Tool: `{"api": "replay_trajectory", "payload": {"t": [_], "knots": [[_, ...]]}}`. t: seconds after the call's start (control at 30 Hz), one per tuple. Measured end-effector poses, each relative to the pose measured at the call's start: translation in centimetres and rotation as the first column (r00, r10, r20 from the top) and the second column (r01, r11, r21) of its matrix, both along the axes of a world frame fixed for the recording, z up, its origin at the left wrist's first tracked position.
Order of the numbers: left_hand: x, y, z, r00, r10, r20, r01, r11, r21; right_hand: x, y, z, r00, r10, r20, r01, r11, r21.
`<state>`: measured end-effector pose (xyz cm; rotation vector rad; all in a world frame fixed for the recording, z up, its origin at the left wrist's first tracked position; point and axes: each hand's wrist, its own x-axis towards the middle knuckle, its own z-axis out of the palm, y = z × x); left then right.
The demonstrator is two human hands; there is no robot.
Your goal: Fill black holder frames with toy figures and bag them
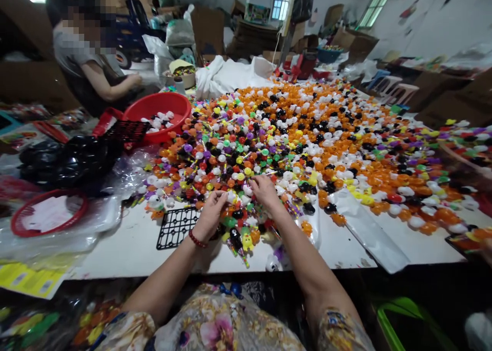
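My left hand [209,213], with a red bead bracelet [197,240] at the wrist, is closed in a pinch at the near edge of a pile of small colourful plastic toys [246,151]. Whatever lies between its fingertips is too small to name. My right hand [264,191] reaches into the pile with its fingers curled together, and what they grip is hidden. Beside my left wrist lies a black plastic grid tray [177,229]. Between my forearms sit a black toy [236,238] and a yellow figure [247,242]. A white toy head [272,262] rests at the table edge.
A red basin [180,105] with white and black pieces stands back left, near a seated person [90,64]. A red basket [19,223] and black plastic bag [73,159] are at left. A clear plastic bag [369,230] lies at right, above a green bin [384,323].
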<state>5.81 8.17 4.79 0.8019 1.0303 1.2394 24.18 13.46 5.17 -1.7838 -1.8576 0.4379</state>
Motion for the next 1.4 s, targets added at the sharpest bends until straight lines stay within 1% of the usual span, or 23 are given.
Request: {"api": "replay_trajectory", "payload": {"t": [0.07, 0.1, 0.2, 0.27, 0.3, 0.33, 0.37, 0.4, 0.43, 0.47, 0.5, 0.53, 0.57, 0.6, 0.63, 0.7, 0.77, 0.83, 0.97, 1.1, 1.2, 1.3, 1.4], "knots": [[-0.2, 0.0, 0.3, 0.992, -0.007, 0.127, 0.017, 0.997, -0.079, -0.2, 2.1, 0.3, 0.984, -0.036, 0.173, 0.052, 0.995, -0.087], [-0.3, -0.1, 0.5, 0.983, -0.012, 0.183, 0.034, 0.993, -0.116, -0.4, 2.9, 0.4, 0.976, -0.034, 0.213, 0.061, 0.990, -0.124], [-0.5, -0.4, 0.9, 0.949, -0.011, 0.316, 0.082, 0.974, -0.212, -1.2, 4.1, 0.3, 0.977, -0.013, 0.215, 0.054, 0.981, -0.184], [-0.8, -0.6, 0.9, 0.929, -0.021, 0.370, 0.117, 0.964, -0.240, -1.4, 4.0, 0.1, 0.978, -0.019, 0.206, 0.059, 0.980, -0.192], [-1.0, -0.7, 0.9, 0.922, -0.035, 0.385, 0.138, 0.960, -0.242, -1.4, 3.6, 0.1, 0.985, -0.042, 0.168, 0.072, 0.982, -0.172], [-1.3, -0.7, 0.7, 0.918, -0.055, 0.393, 0.159, 0.958, -0.237, -1.4, 3.1, 0.1, 0.993, -0.078, 0.089, 0.089, 0.987, -0.135], [-1.5, -0.8, 0.6, 0.915, -0.076, 0.397, 0.179, 0.957, -0.227, -1.2, 2.4, 0.1, 0.993, -0.114, -0.039, 0.110, 0.990, -0.088], [-1.7, -0.9, 0.4, 0.913, -0.092, 0.398, 0.191, 0.957, -0.216, -1.1, 1.5, 0.1, 0.968, -0.137, -0.209, 0.131, 0.990, -0.042], [-1.9, -0.9, 0.2, 0.912, -0.104, 0.397, 0.199, 0.959, -0.204, -1.0, 0.4, 0.2, 0.907, -0.139, -0.397, 0.148, 0.989, -0.007], [-2.0, -1.1, 0.0, 0.912, -0.114, 0.395, 0.202, 0.961, -0.191, -1.0, -0.8, 0.3, 0.816, -0.118, -0.566, 0.152, 0.988, 0.012], [-2.0, -1.2, -0.2, 0.913, -0.119, 0.391, 0.203, 0.963, -0.180, -1.0, -2.1, 0.4, 0.719, -0.086, -0.690, 0.137, 0.990, 0.018], [-2.0, -1.3, -0.4, 0.915, -0.123, 0.384, 0.202, 0.965, -0.170, -1.1, -3.4, 0.5, 0.630, -0.060, -0.775, 0.114, 0.993, 0.016], [-2.0, -1.5, -0.5, 0.919, -0.127, 0.373, 0.200, 0.966, -0.164, -1.3, -4.8, 0.6, 0.559, -0.040, -0.828, 0.086, 0.996, 0.010], [-1.8, -1.8, -0.6, 0.923, -0.134, 0.360, 0.202, 0.966, -0.159, -1.5, -6.1, 0.7, 0.512, -0.030, -0.859, 0.059, 0.998, 0.000], [-1.7, -2.0, -0.7, 0.927, -0.143, 0.346, 0.208, 0.966, -0.157, -1.9, -7.4, 0.9, 0.483, -0.028, -0.875, 0.035, 0.999, -0.012], [-1.5, -2.6, -0.8, 0.931, -0.170, 0.323, 0.229, 0.961, -0.154, -2.6, -9.6, 1.0, 0.462, -0.038, -0.886, 0.002, 0.999, -0.042], [-1.4, -3.2, -0.7, 0.929, -0.205, 0.309, 0.259, 0.955, -0.144, -3.2, -11.1, 1.0, 0.471, -0.050, -0.881, -0.005, 0.998, -0.059], [-1.5, -3.9, -0.6, 0.929, -0.232, 0.287, 0.276, 0.953, -0.124, -3.7, -12.2, 0.9, 0.490, -0.050, -0.870, 0.019, 0.999, -0.047], [-2.3, -5.2, -0.6, 0.948, -0.257, 0.186, 0.274, 0.959, -0.075, -4.3, -13.4, 0.5, 0.530, -0.036, -0.847, 0.089, 0.996, 0.013], [-3.4, -6.2, -1.0, 0.953, -0.286, 0.102, 0.289, 0.957, -0.018, -5.0, -14.3, 0.0, 0.566, -0.030, -0.824, 0.112, 0.993, 0.040], [-4.1, -6.7, -1.3, 0.946, -0.309, 0.095, 0.309, 0.951, 0.012, -5.7, -15.1, -0.1, 0.656, 0.013, -0.755, 0.082, 0.993, 0.088], [-4.7, -7.2, -1.5, 0.951, -0.298, 0.080, 0.299, 0.954, 0.005, -6.3, -15.9, 0.3, 0.756, 0.104, -0.646, 0.008, 0.986, 0.168], [-5.3, -7.7, -1.6, 0.957, -0.290, 0.000, 0.290, 0.957, -0.009, -6.7, -16.3, 0.9, 0.811, 0.180, -0.557, -0.080, 0.977, 0.198]]}}
